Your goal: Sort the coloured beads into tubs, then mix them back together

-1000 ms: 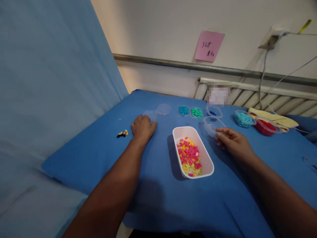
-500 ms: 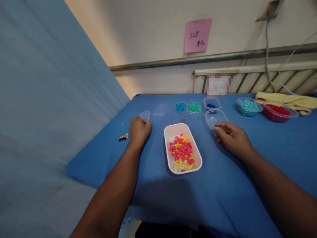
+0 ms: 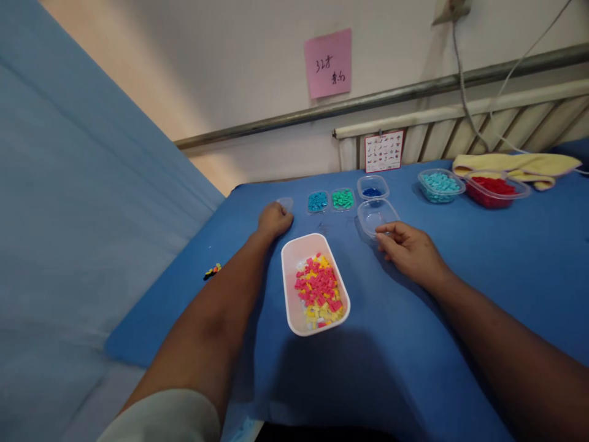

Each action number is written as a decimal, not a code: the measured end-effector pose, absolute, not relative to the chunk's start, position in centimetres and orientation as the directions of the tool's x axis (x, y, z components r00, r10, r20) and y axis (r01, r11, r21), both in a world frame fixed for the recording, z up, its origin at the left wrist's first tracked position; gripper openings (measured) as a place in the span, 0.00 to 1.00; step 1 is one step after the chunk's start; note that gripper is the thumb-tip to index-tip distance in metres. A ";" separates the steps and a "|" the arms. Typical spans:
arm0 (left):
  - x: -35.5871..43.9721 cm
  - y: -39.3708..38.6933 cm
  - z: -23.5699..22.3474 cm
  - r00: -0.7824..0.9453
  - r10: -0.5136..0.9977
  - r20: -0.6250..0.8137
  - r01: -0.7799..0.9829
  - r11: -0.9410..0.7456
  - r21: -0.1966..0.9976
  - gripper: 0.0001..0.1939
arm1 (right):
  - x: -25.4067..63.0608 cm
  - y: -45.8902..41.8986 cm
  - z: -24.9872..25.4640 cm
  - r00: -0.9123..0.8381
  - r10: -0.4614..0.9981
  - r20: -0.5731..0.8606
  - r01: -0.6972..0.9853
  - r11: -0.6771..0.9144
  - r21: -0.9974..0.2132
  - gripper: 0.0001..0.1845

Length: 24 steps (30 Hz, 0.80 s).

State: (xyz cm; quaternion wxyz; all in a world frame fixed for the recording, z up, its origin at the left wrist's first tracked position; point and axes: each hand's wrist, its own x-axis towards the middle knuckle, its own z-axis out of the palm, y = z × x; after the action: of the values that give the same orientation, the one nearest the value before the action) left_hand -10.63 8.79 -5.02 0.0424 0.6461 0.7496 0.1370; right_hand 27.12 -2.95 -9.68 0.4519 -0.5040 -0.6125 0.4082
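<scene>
My left hand (image 3: 275, 221) is closed at a clear plastic lid (image 3: 286, 203) lying near the back left of the blue-covered table; its fingertips are partly hidden. My right hand (image 3: 409, 250) pinches the near rim of a clear plastic container (image 3: 378, 215) that has nothing in it. Between my arms stands a white-rimmed pink tub (image 3: 289, 270) with small pink, yellow and pale pieces (image 3: 319, 285). Behind it sit small clear boxes of blue pieces (image 3: 317, 201) and green pieces (image 3: 343, 199). A box with dark blue pieces (image 3: 372, 192) touches the container's far side.
Tubs of turquoise pieces (image 3: 440, 184) and red pieces (image 3: 494, 187) stand at the right before a yellow cloth (image 3: 515, 166). A few loose black and coloured pieces (image 3: 212, 271) lie left of my left arm. A blue curtain (image 3: 92, 184) hangs at the left; a picture card (image 3: 383, 151) leans behind.
My view has turned right. My left hand has moved right, to where a second lid lay; only one lid shows now. My right hand keeps its hold on the container rim.
</scene>
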 end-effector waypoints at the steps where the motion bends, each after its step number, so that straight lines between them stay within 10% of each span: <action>1: -10.8 8.9 -5.2 -0.172 0.978 0.118 0.958 0.138 0.250 0.12 | 27.1 -2.9 -9.8 -0.089 0.986 0.140 0.247 0.158 -0.956 0.23; 6: -10.9 9.1 -5.4 -0.145 0.974 0.174 0.981 0.119 0.152 0.36 | 27.1 -2.8 -9.8 -0.088 0.986 0.141 0.275 0.160 -0.948 0.22; 17: -10.1 8.3 -4.7 -0.194 0.972 0.135 0.978 0.203 -0.052 0.29 | 26.6 -2.8 -9.4 -0.030 0.988 0.153 0.267 0.156 -0.951 0.21; 24: -4.5 10.3 -3.6 -0.033 0.997 -0.068 0.991 0.042 0.131 0.51 | 26.4 -2.9 -9.2 -0.010 0.989 0.144 0.215 0.143 -0.966 0.21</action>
State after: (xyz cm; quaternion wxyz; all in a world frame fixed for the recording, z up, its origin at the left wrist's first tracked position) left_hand -4.48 10.33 -3.63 0.0701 0.6917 0.7184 0.0234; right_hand 26.43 -2.92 -9.22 0.4791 -0.5151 -0.5848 0.4039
